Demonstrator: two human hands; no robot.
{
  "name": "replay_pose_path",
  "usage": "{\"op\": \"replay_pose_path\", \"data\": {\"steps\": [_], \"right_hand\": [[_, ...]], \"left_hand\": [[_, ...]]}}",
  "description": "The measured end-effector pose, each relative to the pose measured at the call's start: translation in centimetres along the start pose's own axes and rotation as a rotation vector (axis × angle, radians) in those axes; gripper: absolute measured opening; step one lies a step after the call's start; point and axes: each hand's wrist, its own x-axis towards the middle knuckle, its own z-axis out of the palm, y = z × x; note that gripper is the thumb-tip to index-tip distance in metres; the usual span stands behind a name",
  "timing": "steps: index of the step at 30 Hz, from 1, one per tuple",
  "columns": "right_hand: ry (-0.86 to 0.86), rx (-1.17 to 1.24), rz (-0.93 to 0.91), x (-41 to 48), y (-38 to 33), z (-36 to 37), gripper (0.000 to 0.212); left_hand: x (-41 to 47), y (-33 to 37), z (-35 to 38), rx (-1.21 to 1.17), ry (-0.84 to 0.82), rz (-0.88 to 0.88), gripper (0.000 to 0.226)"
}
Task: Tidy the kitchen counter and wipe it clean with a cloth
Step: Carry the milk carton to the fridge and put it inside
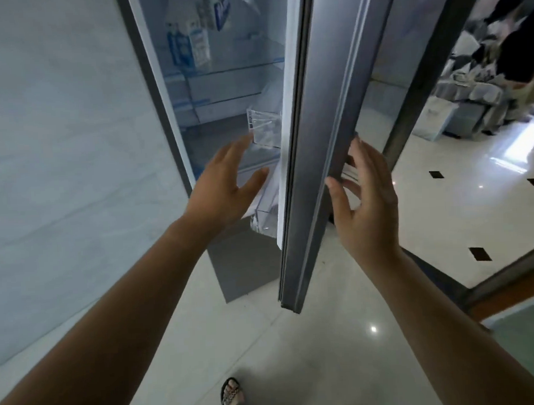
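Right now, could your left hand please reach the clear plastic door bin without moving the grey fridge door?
Probably yes: the left hand is open, beside the clear plastic door bin, nothing between.

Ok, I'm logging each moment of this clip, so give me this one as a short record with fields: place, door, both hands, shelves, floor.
place: in front of an open fridge
door: door ajar, seen edge-on
left hand: left hand open, empty, reaching toward the clear door bin
right hand: right hand open, fingers at the door's outer edge, not clamped
shelves: cartons on an upper glass shelf, labels too blurred to read
floor: glossy pale tiles; a sandalled foot at the bottom
cloth: none in view
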Motion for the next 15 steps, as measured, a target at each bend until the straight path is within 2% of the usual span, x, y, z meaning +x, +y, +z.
{"op": "replay_pose_path", "data": {"steps": [5,8,15], "right_hand": [[-0.146,0.077,-0.091,1.9,0.1,4.5,0.049],[-0.205,0.088,-0.117,3.8,0.3,8.1,0.058],[-0.24,0.056,-0.155,9.7,1.1,15.6,0.067]], "left_hand": [[0.2,-2.2,-2.8,0.069,0.113,-0.044,0.057],[1.6,-3.7,-4.0,0.046,0.152,-0.072,0.06],[6.6,-6.8,-7.0,-0.007,0.244,-0.071,0.076]]}}
